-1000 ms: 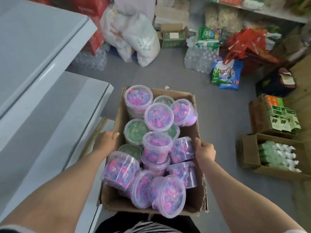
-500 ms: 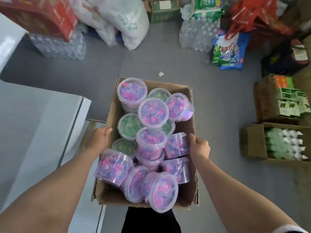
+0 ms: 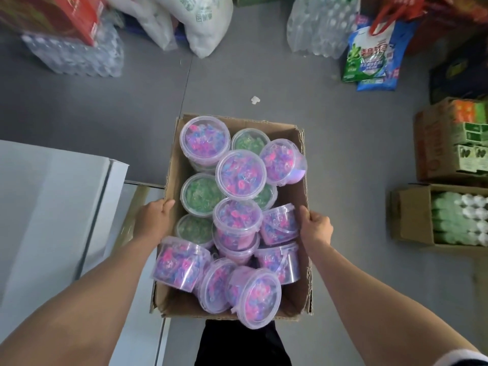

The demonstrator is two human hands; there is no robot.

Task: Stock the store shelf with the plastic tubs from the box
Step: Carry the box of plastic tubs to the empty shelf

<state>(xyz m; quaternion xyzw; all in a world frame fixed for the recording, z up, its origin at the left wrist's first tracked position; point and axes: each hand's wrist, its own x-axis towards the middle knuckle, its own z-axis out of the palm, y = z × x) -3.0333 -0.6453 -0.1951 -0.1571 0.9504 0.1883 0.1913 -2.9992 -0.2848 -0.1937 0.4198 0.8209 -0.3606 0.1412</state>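
An open cardboard box (image 3: 174, 165) hangs in front of me above the grey floor, carried between both hands. It is piled with several clear plastic tubs, most holding pink and purple pieces (image 3: 240, 172), a few holding green ones (image 3: 202, 194). Some tubs stand upright and some lie tilted on their sides near the front. My left hand (image 3: 154, 220) grips the box's left wall. My right hand (image 3: 317, 225) grips the right wall, thumb inside. The white store shelf (image 3: 52, 207) stands at my left, its corner close to the box.
Packs of water bottles (image 3: 74, 54), white sacks (image 3: 200, 22) and a red carton lie on the floor ahead. Detergent bags (image 3: 372, 59) and open cardboard boxes of goods (image 3: 449, 217) line the right side. A small white scrap (image 3: 255, 99) lies on the floor.
The view has tilted downward and the box has moved away from the upper shelves. Both hands keep the same hold on the box's sides.
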